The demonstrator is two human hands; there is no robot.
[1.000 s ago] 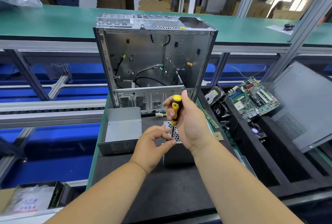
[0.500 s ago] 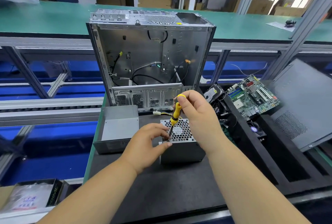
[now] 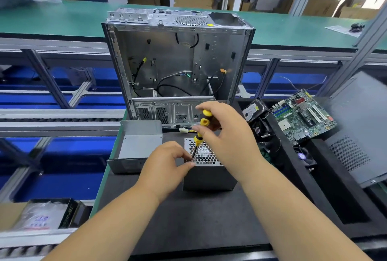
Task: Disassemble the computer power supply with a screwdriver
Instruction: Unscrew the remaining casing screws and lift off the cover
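Loosening a screw at the grille's near left corner appears to be the step in hand: the screwdriver (image 3: 200, 133) is gripped by the right hand (image 3: 225, 135), its shaft pinched by the left hand (image 3: 167, 164). The power supply (image 3: 208, 166) stands mid-bench (image 3: 188, 219). Steady downward pressure while turning seems called for next.

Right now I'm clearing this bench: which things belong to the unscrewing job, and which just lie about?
In use: grey power supply box with honeycomb grille; yellow-and-black screwdriver; left hand; right hand.

Lying about: open silver computer case; green motherboard; grey metal cover.
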